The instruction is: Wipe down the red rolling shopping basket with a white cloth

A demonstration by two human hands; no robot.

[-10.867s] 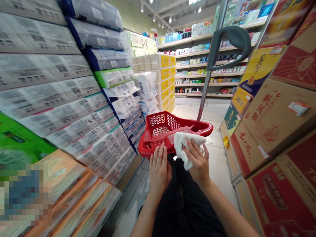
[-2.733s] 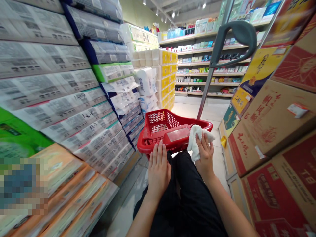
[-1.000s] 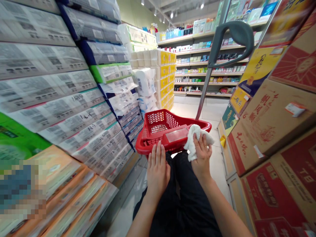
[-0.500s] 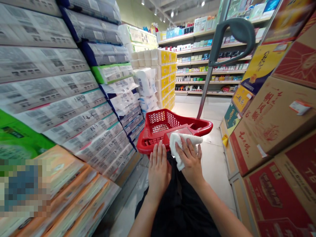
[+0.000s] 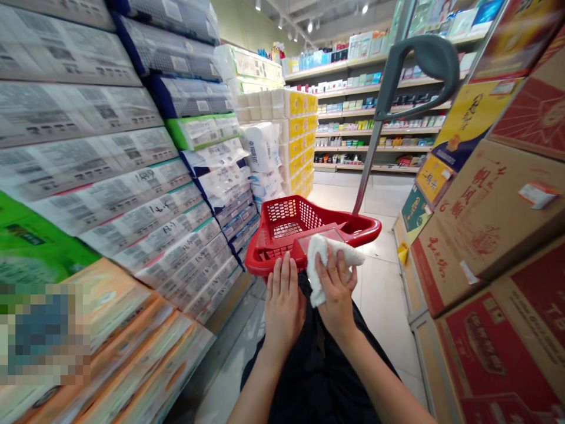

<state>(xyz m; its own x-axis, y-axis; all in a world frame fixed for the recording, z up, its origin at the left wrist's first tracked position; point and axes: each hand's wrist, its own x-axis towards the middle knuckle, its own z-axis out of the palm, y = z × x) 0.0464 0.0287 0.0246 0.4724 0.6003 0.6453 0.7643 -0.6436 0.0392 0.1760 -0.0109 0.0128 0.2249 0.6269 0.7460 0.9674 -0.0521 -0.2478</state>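
Note:
A red plastic shopping basket (image 5: 260,250) with perforated walls is in front of my knees, its grey pull handle (image 5: 445,70) raised on a metal pole to the right. My left hand (image 5: 283,300) lies against the near rim, fingers straight and close together, fingertips on the red plastic; its thumb is mostly hidden. A folded white cloth (image 5: 318,250) is under my right hand (image 5: 339,288), which presses it to the rim beside a flat panel. The fingers bend over the cloth, and its right end sticks out past them.
Stacked tissue packs (image 5: 101,112) rise close on the left, with orange packs (image 5: 145,330) lower down. Cardboard cartons (image 5: 498,206) line the right side. Shelves of small goods (image 5: 353,106) stand at the back, past a tiled floor (image 5: 384,282).
My right hand and the cloth have shifted slightly, the fingers a little more bent. The left hand stays on the rim, and the basket is in nearly the same place.

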